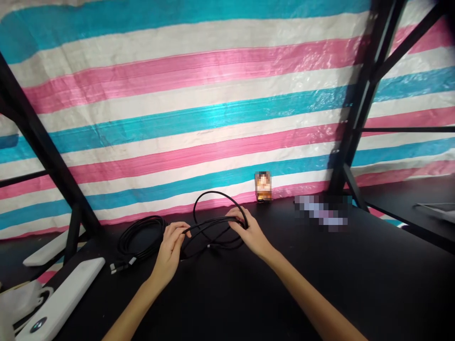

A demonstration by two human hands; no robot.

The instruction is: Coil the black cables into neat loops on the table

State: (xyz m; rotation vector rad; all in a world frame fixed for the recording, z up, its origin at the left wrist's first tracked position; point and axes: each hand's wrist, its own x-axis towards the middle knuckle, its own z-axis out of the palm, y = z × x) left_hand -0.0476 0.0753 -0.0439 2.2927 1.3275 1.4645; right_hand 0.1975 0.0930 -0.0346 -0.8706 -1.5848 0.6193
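Between my hands, just above the black table [227,303], several strands of a black cable [212,221] run side by side. My left hand [174,244] is closed around the strands at their left end. On the other side, my right hand [245,230] grips the same cable, thumb and fingers pinched over it. One loose loop rises behind the strands, and more loops hang or lie below them. A small light-coloured connector shows under the loops. Left of my left hand lies a second black cable [124,244], wound into a round coil with pale connector ends.
At the left lies a long white device [67,298] with a round dark button, beside white parts with a cord. A small blurred box [263,187] stands at the back against the striped sheet [213,118]. Black frame posts [359,109] rise on both sides. A blurred item [322,213] lies right.
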